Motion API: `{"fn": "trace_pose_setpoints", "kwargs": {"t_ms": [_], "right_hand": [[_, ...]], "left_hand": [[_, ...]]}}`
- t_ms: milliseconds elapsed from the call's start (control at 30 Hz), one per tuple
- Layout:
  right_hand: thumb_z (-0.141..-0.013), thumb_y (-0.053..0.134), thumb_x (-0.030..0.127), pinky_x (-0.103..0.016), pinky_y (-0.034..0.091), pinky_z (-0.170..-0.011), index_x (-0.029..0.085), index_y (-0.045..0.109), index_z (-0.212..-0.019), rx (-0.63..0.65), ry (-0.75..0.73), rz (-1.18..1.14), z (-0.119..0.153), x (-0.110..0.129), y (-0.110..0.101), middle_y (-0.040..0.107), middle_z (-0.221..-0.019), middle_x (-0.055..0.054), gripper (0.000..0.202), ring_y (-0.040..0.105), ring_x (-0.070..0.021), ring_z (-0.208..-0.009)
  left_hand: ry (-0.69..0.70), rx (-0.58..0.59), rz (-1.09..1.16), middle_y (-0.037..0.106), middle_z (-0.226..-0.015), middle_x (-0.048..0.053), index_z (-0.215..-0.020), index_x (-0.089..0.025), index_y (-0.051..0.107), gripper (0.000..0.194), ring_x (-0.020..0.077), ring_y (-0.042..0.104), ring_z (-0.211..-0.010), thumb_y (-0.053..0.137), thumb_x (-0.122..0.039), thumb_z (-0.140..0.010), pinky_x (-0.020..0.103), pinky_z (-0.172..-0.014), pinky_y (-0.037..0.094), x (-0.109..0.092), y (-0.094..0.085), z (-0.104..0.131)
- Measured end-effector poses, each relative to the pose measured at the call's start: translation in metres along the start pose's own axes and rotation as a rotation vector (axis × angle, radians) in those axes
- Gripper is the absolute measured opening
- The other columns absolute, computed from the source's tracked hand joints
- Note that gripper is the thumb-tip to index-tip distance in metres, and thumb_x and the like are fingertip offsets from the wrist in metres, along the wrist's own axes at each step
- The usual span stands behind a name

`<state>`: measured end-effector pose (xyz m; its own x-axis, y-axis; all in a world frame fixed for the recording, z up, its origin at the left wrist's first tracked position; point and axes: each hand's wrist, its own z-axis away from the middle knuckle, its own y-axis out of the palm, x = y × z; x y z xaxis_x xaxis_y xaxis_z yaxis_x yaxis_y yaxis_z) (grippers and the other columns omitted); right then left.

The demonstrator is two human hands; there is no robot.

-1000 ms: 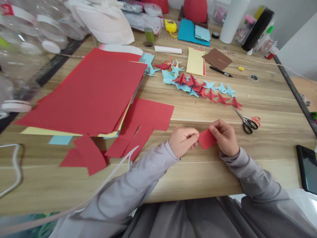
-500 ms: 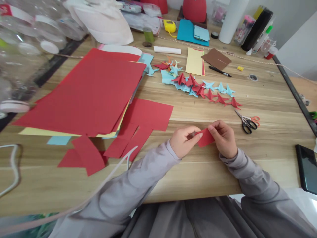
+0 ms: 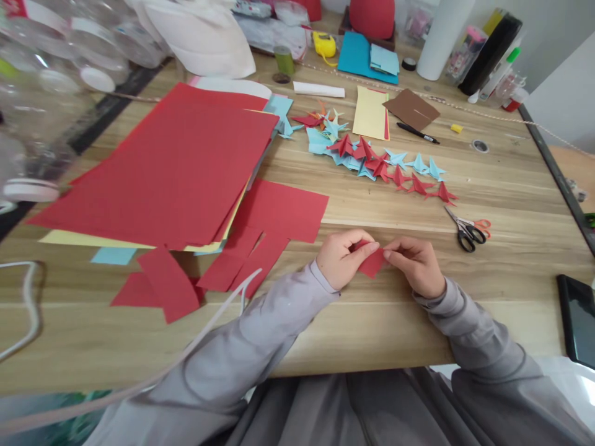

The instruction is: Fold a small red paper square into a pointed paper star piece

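Observation:
A small piece of red paper (image 3: pixel 372 264) is held up between my two hands, a little above the table's front part. My left hand (image 3: pixel 343 257) pinches its upper left side between thumb and fingers. At the right corner, the thumb and fingertips of my right hand (image 3: pixel 417 265) close on the paper's edge. Beyond my hands, several folded red paper cranes (image 3: pixel 400 178) and light blue paper cranes (image 3: pixel 419 164) lie in rows. Black-handled scissors (image 3: pixel 468 234) rest to the right, with an orange-handled pair (image 3: pixel 482 227) partly under them.
Large red sheets (image 3: pixel 162 167) are stacked at left, with cut red strips (image 3: pixel 170 285) in front. A white cable (image 3: pixel 218 316) crosses my left forearm. Yellow paper (image 3: pixel 369 113), brown paper (image 3: pixel 411 111) and a black pen (image 3: pixel 418 132) lie farther back. A phone (image 3: pixel 579 319) sits at the right edge.
The red paper has turned and shifted slightly left, showing a corner pointing down. My right hand's grip has moved to the paper's right corner. The view has shifted slightly.

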<state>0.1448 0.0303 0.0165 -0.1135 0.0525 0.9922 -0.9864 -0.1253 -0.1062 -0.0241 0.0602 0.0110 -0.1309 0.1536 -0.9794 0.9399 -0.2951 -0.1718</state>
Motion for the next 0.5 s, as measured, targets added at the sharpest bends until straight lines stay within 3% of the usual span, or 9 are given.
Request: {"fn": "trace_pose_setpoints", "kwargs": {"t_ms": [167, 400, 500], "right_hand": [[-0.067, 0.066, 0.025, -0.021, 0.037, -0.045, 0.017, 0.062, -0.059, -0.193, 0.033, -0.006, -0.004, 0.0, -0.01, 0.058, -0.049, 0.002, 0.012, 0.048, -0.0087, -0.046], [-0.078, 0.064, 0.036, -0.025, 0.048, -0.058, 0.018, 0.064, -0.075, -0.034, -0.032, -0.021, -0.002, 0.0, 0.0, 0.065, -0.064, -0.001, 0.018, 0.058, -0.0114, -0.059], [-0.079, 0.063, 0.039, -0.025, 0.047, -0.058, 0.018, 0.062, -0.073, -0.037, -0.058, 0.015, -0.001, -0.003, 0.001, 0.063, -0.063, 0.0, 0.021, 0.057, -0.0114, -0.058]], "left_hand": [[-0.032, -0.233, 0.017, 0.06, -0.059, 0.0, -0.064, -0.015, 0.063, 0.018, 0.0112, 0.05, -0.058, 0.064, -0.032, -0.072, 0.024, -0.057, 0.04, 0.001, -0.012, -0.006], [-0.089, -0.125, 0.046, 0.059, -0.058, -0.001, -0.065, -0.015, 0.063, 0.022, 0.0107, 0.05, -0.055, 0.064, -0.036, -0.073, 0.023, -0.053, 0.039, 0.001, -0.001, -0.002], [-0.089, -0.075, 0.041, 0.06, -0.059, 0.0, -0.067, -0.015, 0.063, 0.02, 0.0105, 0.05, -0.054, 0.062, -0.034, -0.073, 0.023, -0.053, 0.04, 0.002, 0.002, 0.0]]}}
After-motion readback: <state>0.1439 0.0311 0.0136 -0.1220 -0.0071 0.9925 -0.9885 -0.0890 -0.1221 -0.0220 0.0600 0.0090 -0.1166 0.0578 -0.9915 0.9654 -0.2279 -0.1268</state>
